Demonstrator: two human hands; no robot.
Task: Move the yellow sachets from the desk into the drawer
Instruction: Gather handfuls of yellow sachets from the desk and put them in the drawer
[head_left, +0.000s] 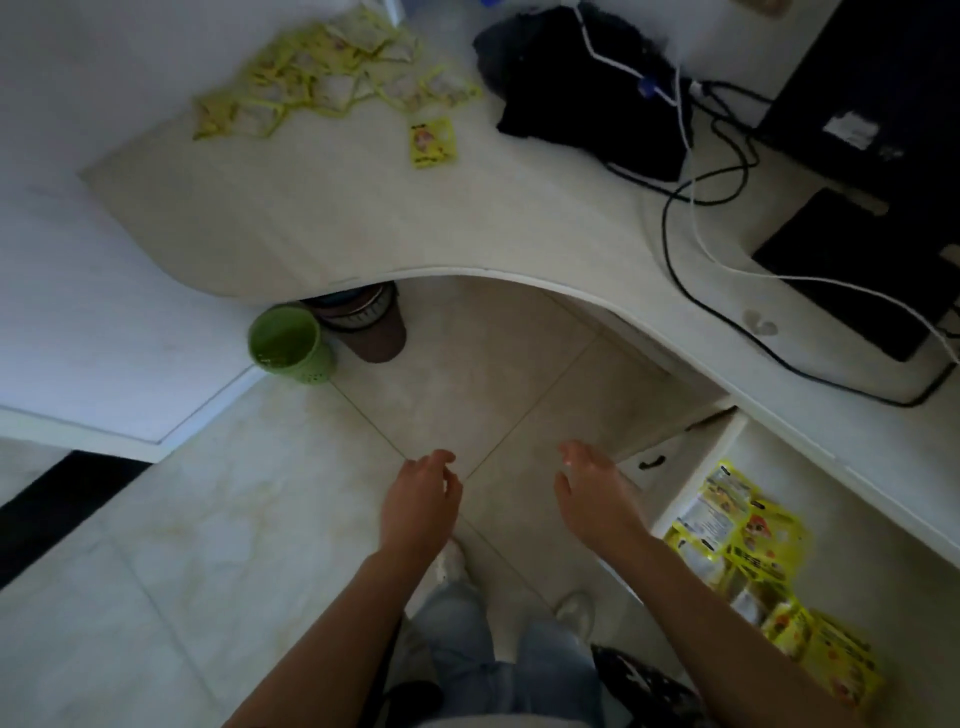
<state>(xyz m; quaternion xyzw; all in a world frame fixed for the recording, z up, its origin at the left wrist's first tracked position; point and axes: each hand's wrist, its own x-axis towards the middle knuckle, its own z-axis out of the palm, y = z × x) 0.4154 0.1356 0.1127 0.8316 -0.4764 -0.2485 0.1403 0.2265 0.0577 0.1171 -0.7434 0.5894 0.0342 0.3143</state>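
currently both hands empty: left hand (422, 496) and right hand (592, 491) held over the floor, fingers loose. yellow sachets (332, 78) heaped on the counter (322, 218); more sachets (753, 566) in the open drawer (680, 467).

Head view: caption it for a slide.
Both hands empty over the floor; flat yellow sachets remain on the curved white desk, others in the open white drawer.

Office (curved desk (467, 218), computer (862, 98))
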